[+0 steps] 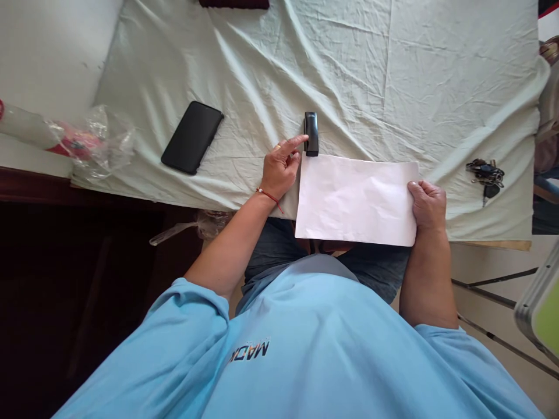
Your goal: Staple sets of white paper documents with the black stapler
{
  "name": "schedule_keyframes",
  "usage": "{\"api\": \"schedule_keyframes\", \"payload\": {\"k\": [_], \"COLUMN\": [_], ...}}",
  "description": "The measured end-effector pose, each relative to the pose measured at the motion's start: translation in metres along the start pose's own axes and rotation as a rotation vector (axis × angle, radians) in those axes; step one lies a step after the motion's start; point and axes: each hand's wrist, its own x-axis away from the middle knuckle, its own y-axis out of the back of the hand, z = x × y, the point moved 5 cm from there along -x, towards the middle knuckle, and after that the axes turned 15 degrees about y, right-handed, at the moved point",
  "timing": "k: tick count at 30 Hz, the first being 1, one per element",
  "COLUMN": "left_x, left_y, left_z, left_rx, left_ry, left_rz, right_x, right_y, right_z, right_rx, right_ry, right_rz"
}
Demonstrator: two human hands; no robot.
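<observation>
A white sheet of paper (358, 201) spans the table's near edge, part of it over my lap. My right hand (430, 206) grips its right edge, thumb on top and the other fingers hidden beneath. A small black stapler (311, 134) lies lengthwise at the sheet's upper left corner, its near end at the paper's edge. My left hand (282, 166) is beside the stapler, index finger stretched out and its tip touching the stapler's left side. The other fingers of that hand are loosely curled, with nothing visible in them.
Wrinkled pale green cloth (349, 75) covers the table. A black phone (193, 137) lies to the left, and a bunch of keys (485, 173) to the right. Clear plastic wrapping (105, 139) sits at the left edge. A dark red object (234, 3) shows at the far edge.
</observation>
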Motion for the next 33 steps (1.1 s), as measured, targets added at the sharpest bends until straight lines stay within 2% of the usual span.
{"api": "schedule_keyframes", "payload": {"k": [5, 12, 19, 24, 28, 33], "left_x": [-0.005, -0.009, -0.005, 0.009, 0.028, 0.053], "left_y": [-0.002, -0.004, -0.001, 0.005, 0.015, 0.023], "left_z": [0.002, 0.001, -0.006, -0.002, 0.007, 0.012], "left_rx": [0.023, -0.084, -0.010, 0.039, 0.081, 0.254], "left_ry": [-0.084, -0.005, -0.013, 0.035, 0.083, 0.192], "left_rz": [-0.002, -0.026, 0.063, 0.108, 0.067, 0.180], "right_x": [0.001, 0.002, 0.018, 0.049, 0.071, 0.062], "right_y": [0.000, 0.000, -0.001, 0.016, 0.036, 0.036], "right_z": [-0.001, 0.005, 0.022, 0.032, 0.045, 0.064], "right_rx": [0.004, 0.005, -0.086, -0.111, -0.113, -0.142], "right_ry": [0.001, -0.032, -0.063, -0.080, -0.132, -0.093], "right_rz": [0.002, -0.004, -0.013, -0.011, -0.082, -0.117]}}
